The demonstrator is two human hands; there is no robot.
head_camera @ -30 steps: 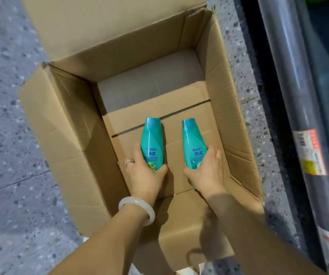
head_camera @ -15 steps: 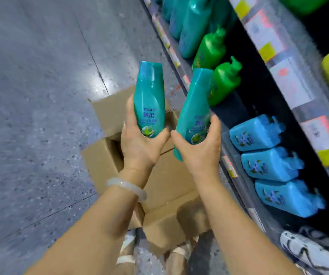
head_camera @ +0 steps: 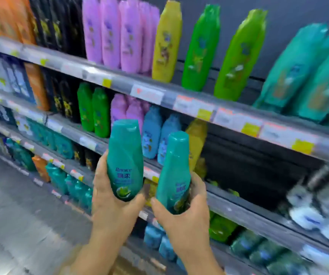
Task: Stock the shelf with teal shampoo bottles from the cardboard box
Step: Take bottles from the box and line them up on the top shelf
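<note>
- Left hand (head_camera: pixel 110 203) grips a glossy, rounded teal bottle (head_camera: pixel 125 161) at centre frame, labelled "Rejoice".
- Right hand (head_camera: pixel 183 211) holds a second bottle (head_camera: pixel 174 171), label blurred.

Two bottles side by side before the shelves (head_camera: pixel 215 193): left bottle (head_camera: pixel 125 161) apparently slightly higher than right bottle (head_camera: pixel 174 173).

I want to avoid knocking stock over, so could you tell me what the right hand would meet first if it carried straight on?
Probably the yellow bottle just beyond the teal bottle that the right hand holds, though depth is unclear.
</note>
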